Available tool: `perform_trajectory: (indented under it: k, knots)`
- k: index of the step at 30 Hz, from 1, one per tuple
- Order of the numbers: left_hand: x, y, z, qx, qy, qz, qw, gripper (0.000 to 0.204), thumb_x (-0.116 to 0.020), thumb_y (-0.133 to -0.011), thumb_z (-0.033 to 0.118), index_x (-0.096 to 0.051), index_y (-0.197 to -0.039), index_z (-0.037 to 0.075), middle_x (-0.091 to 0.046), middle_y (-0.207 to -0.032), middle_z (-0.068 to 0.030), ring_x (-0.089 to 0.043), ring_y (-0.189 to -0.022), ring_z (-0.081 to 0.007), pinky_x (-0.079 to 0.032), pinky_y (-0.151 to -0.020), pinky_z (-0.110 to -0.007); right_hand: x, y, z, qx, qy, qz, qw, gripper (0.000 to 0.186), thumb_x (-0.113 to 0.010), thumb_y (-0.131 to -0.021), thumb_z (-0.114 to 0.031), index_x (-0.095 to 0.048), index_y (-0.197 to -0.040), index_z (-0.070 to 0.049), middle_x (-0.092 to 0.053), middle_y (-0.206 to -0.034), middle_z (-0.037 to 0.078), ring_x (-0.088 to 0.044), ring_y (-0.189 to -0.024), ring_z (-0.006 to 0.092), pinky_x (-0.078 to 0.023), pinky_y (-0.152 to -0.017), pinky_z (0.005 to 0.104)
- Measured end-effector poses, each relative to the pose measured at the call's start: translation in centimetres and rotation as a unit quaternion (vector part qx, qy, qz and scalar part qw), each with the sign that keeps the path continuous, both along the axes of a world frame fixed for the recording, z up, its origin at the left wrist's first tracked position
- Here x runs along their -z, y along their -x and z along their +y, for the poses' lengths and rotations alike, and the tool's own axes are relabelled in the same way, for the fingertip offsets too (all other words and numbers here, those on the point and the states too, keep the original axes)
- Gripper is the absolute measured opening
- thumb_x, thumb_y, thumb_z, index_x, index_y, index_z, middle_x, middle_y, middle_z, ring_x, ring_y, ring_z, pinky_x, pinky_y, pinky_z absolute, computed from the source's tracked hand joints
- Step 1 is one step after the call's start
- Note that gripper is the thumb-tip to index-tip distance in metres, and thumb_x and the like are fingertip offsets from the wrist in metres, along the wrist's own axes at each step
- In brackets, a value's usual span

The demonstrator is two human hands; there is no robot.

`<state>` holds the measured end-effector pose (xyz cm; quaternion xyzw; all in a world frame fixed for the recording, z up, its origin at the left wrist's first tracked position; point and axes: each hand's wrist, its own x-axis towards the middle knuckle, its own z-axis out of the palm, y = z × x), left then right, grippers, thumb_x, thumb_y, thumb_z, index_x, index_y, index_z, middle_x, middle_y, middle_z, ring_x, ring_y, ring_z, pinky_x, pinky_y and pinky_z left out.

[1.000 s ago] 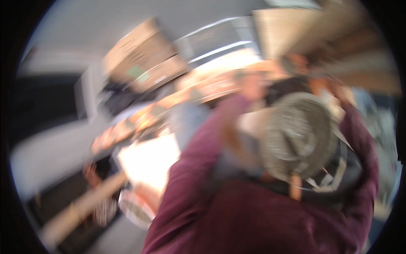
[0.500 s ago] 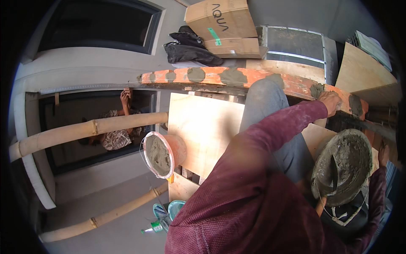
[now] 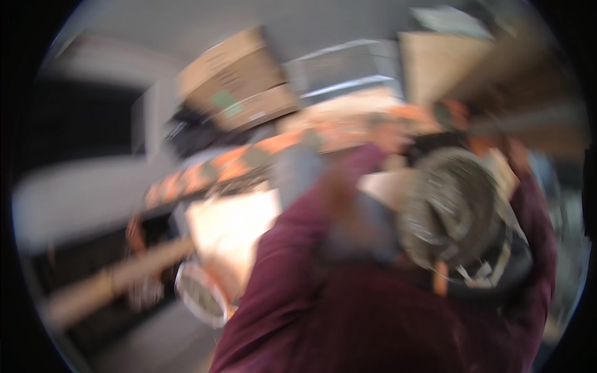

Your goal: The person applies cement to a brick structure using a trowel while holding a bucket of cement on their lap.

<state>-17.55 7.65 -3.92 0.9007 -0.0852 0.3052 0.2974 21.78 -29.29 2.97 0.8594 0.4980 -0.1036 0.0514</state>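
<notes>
The view is smeared by motion. My left hand (image 3: 388, 137) is at a long orange ledge (image 3: 280, 143) dotted with grey mortar patches; its fingers are too blurred to make out. Beside my body sits a dark bucket of wet grey mortar (image 3: 448, 205) with an orange-handled tool (image 3: 440, 276) in it. My right hand (image 3: 516, 155) is past the bucket's far right rim, also blurred, and what it touches is unclear. My grey-clad leg (image 3: 295, 177) reaches toward the ledge.
A pale plywood sheet (image 3: 227, 214), a second mortar bucket (image 3: 200, 295) and a bamboo pole (image 3: 118, 280) are at left. Another person (image 3: 143, 292) is beyond the pole. Cardboard boxes (image 3: 230, 74), dark cloth (image 3: 189, 133) and a plywood board (image 3: 435, 62) lie beyond the ledge.
Since half a second ago the view has swung round and blurred, shifting the scene. My left hand has stayed by the ledge, appearing further left and higher in the picture.
</notes>
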Motion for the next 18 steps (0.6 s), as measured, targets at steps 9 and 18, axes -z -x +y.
perform_trajectory:
  k: [9, 18]
  knots:
    - [-14.5, -6.4, -1.4, -0.075, 0.094, 0.205, 0.971, 0.049, -0.071, -0.082, 0.026, -0.056, -0.120, 0.000, -0.063, -0.109, -0.0161, -0.063, -0.095, -0.0266, -0.050, -0.086, -0.038, -9.1, 9.7, 6.3, 0.071, -0.049, -0.021, 0.996, 0.017, -0.049, -0.085, -0.013, -0.058, -0.086, 0.002, -0.061, -0.076, 0.024, -0.061, -0.072, 0.0407, -0.049, -0.065, 0.0483]
    - [-9.3, -17.7, -9.3, 0.210, 0.565, 0.520, 0.606, 0.063, -0.056, -0.096, 0.029, -0.028, -0.143, -0.003, -0.041, -0.141, -0.0174, -0.043, -0.130, -0.0260, -0.038, -0.106, -0.039, -9.2, 10.3, 7.2, 0.059, -0.017, -0.031, 0.998, 0.025, -0.050, -0.086, -0.013, -0.057, -0.108, -0.003, -0.061, -0.072, 0.023, -0.061, -0.066, 0.0401, -0.049, -0.060, 0.0472]
